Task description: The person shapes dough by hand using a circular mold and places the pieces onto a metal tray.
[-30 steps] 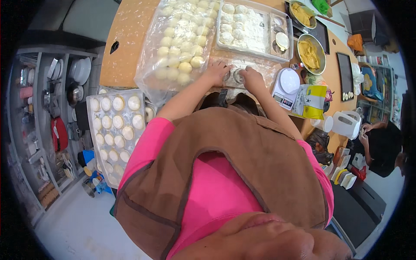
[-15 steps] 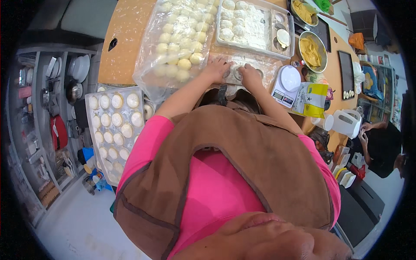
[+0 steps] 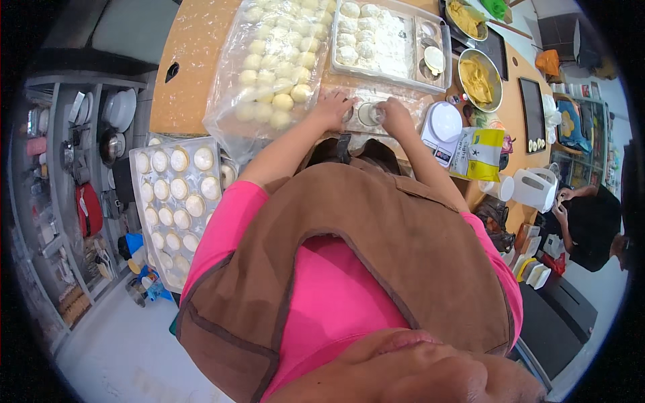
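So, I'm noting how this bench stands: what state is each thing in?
Left hand: fingers bent, grip unclear
Right hand: fingers at round rimmed piece
Yellowish dough balls: under clear plastic
Clear container: open, partly filled with floured balls
Metal bowl: uncovered, holding yellow mixture
Lower-left tray: holding rows of floured rounds

A round, rimmed piece point(image 3: 368, 113) sits on the flour-dusted work surface point(image 3: 404, 102), its ring-like edge grey and its middle pale; whether it is metal or clear is hard to tell. Its circular outline faces up, and the fingertips of the right hand point(image 3: 396, 117) touch its right side. A smaller-looking round item point(image 3: 347, 114) lies just to its left, partly covered by the fingertips of the left hand point(image 3: 332, 109), so its full shape is hidden. The surface beneath is flat and whitened unevenly, with flour spread around both pieces.
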Demonstrator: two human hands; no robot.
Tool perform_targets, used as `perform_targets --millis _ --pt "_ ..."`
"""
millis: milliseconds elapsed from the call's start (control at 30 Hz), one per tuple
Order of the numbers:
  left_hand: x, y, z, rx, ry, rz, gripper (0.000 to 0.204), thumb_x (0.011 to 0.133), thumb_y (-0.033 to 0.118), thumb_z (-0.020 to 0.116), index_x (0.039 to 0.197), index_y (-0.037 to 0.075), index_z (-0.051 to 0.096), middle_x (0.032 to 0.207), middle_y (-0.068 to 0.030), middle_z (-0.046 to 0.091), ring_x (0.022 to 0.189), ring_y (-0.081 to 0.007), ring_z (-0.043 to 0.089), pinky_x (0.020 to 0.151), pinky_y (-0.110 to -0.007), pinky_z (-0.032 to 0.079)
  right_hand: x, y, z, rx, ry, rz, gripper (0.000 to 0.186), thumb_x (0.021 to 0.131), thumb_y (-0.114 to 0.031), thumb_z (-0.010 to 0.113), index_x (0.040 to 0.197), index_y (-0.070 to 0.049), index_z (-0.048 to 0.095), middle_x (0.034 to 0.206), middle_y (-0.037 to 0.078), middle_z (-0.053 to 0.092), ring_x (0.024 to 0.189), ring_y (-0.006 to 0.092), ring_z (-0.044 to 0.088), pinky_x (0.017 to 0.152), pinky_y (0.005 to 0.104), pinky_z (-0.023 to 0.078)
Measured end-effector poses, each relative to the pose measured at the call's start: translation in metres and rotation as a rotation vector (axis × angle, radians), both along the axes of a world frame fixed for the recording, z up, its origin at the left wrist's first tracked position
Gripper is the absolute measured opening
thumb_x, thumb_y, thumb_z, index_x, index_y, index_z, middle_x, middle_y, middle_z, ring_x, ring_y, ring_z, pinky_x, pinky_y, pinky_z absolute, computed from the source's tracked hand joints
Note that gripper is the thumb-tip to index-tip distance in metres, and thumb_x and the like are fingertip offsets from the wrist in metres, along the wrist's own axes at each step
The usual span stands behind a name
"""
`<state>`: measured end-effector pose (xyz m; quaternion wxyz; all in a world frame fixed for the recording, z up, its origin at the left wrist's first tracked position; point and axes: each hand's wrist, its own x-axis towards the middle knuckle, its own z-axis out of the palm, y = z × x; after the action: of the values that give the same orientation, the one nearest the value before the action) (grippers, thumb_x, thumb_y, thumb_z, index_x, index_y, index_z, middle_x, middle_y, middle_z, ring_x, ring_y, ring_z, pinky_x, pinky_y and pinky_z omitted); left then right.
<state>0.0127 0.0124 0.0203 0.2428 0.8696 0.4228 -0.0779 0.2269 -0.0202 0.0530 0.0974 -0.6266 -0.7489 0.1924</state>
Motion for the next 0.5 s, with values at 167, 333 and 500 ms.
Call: perform_targets --millis 167,333,500 --pt "-0.003 0.001 -0.008 0.044 -0.022 0.014 0.090 0.068 0.031 0.079 0.144 0.028 0.032 0.148 -0.0111 0.031 0.138 -0.0314 0.027 0.111 -0.061 0.014 -0.015 -0.001 -0.008 -0.044 -0.103 0.057 0.021 0.076 -0.005 0.055 0.092 -0.011 0.068 0.093 0.016 0.059 0.089 0.0334 0.062 0.076 0.0448 0.051" --pt "-0.004 -0.001 -0.011 0.077 -0.034 0.012 0.084 0.071 0.034 0.075 0.143 0.028 0.033 0.148 -0.0118 0.032 0.138 -0.0318 0.029 0.110 -0.061 0.017 -0.023 -0.001 -0.005 -0.084 -0.140 0.065 0.020 0.077 -0.006 0.055 0.092 -0.011 0.068 0.093 0.016 0.059 0.090 0.0324 0.062 0.076 0.0452 0.051" --pt "-0.003 0.000 -0.012 0.102 -0.046 0.000 0.082 0.072 0.037 0.074 0.143 0.027 0.035 0.147 -0.0118 0.033 0.136 -0.0323 0.031 0.109 -0.062 0.018 -0.024 -0.001 -0.006 -0.066 -0.111 0.066 0.017 0.080 -0.007 0.054 0.090 -0.009 0.067 0.092 0.018 0.059 0.090 0.0344 0.062 0.075 0.0457 0.050"
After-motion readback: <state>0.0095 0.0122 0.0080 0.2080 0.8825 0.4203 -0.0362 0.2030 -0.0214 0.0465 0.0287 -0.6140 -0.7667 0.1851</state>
